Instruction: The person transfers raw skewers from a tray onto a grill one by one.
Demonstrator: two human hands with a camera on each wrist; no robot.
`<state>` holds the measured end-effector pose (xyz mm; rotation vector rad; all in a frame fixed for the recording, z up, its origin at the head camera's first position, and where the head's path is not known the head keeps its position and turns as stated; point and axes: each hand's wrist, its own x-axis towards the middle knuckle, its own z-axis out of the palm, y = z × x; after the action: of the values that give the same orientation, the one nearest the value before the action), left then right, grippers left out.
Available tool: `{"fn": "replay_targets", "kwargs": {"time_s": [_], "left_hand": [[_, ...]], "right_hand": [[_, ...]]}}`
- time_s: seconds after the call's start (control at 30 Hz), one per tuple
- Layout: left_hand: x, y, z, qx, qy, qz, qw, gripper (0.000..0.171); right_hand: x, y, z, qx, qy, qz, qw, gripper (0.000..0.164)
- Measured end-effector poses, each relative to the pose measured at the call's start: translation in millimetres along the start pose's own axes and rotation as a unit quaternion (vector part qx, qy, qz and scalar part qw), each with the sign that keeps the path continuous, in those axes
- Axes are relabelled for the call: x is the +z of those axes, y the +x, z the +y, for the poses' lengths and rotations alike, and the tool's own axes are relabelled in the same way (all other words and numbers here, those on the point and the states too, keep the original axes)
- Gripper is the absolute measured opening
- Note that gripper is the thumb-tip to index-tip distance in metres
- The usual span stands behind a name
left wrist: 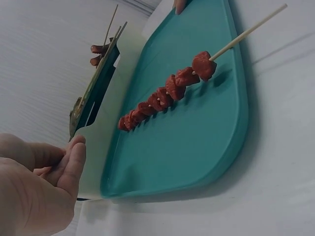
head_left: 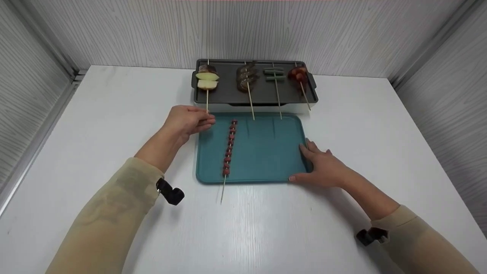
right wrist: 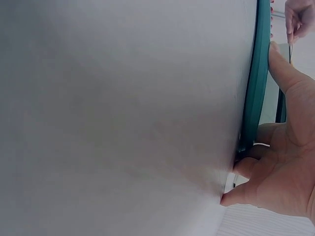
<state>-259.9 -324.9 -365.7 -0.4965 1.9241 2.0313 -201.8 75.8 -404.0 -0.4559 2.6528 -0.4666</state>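
Note:
My left hand pinches the bare lower end of a food skewer between thumb and fingers. That skewer carries a brown piece, a yellow-green wedge and a pale chunk, lying over the left part of a dark grill plate. Below, a teal tray lies on the table. A skewer of small red pieces rests lengthwise on it, its bare stick passing over the near edge. My right hand rests with spread fingers at the tray's near right corner, thumb on the near edge, fingers along the right rim.
More skewers lie on the grill plate: brown curled pieces, green sticks and reddish pieces. Their bare ends stick out toward the tray. Wood-grain walls stand behind and at the sides of the white table.

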Motion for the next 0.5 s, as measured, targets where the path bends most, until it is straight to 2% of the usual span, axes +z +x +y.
{"fn": "replay_targets", "kwargs": {"time_s": [0.5], "left_hand": [[-5.2,-9.7,-5.5,-0.002,-0.04,-0.019,0.999,0.046]], "right_hand": [[0.0,0.7,2.0,0.001,0.005,-0.007,1.0,0.121]]}}
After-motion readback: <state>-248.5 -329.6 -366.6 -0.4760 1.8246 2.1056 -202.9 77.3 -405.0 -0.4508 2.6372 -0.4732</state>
